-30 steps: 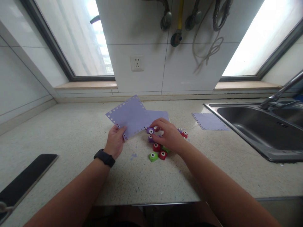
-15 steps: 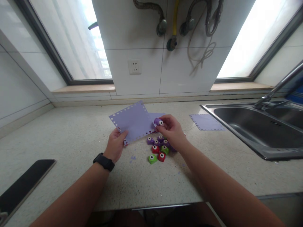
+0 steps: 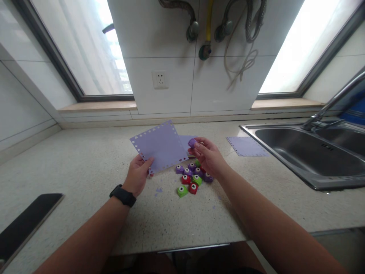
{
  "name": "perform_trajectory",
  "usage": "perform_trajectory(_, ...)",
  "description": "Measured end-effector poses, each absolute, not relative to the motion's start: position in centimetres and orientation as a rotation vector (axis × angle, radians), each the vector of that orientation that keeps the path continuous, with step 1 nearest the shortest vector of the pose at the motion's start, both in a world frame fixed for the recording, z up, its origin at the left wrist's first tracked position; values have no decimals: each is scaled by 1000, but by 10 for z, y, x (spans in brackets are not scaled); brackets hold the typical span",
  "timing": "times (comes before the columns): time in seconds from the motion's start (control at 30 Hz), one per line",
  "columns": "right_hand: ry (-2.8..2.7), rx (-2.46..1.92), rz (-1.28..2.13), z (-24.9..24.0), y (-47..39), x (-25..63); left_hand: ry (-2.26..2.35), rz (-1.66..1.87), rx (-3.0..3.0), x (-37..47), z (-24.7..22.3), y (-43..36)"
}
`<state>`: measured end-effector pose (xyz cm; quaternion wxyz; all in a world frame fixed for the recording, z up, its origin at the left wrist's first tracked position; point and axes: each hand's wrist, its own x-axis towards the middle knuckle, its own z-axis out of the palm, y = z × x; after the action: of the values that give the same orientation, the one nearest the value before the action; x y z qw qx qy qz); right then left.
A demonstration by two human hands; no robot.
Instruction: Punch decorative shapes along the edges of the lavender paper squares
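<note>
My left hand [image 3: 139, 171] grips the near left corner of a purple sheet of paper [image 3: 161, 146], thumb on top, holding it tilted above the counter. Shaped holes run along the sheet's edges. Between the fingertips of my right hand [image 3: 208, 154] is a small purple craft punch [image 3: 192, 143], just off the sheet's right corner. Below, several more punches lie in a cluster: a green punch [image 3: 182, 191], a red punch [image 3: 193, 188] and a purple punch [image 3: 179, 169] among them. Part of another purple sheet [image 3: 186, 140] shows behind the held one.
A second punched purple sheet [image 3: 247, 146] lies on the stone counter [image 3: 94, 163], beside the steel sink [image 3: 285, 152]. Small paper scraps [image 3: 158, 190] are scattered near my left hand. At the far left lies a black flat object [image 3: 31, 217].
My right hand has drawn the purple punch slightly away from the sheet's right corner and turned it. The left hand keeps the sheet nearly still; the view has shifted a little.
</note>
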<state>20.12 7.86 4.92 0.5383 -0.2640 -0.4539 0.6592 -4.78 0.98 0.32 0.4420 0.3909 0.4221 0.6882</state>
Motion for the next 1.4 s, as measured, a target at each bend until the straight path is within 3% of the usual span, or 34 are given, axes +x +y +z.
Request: perform_trajectory(1.4, -1415, -755, 1461, 36, 83, 203, 1089, 1697, 1051, -50, -2, 9)
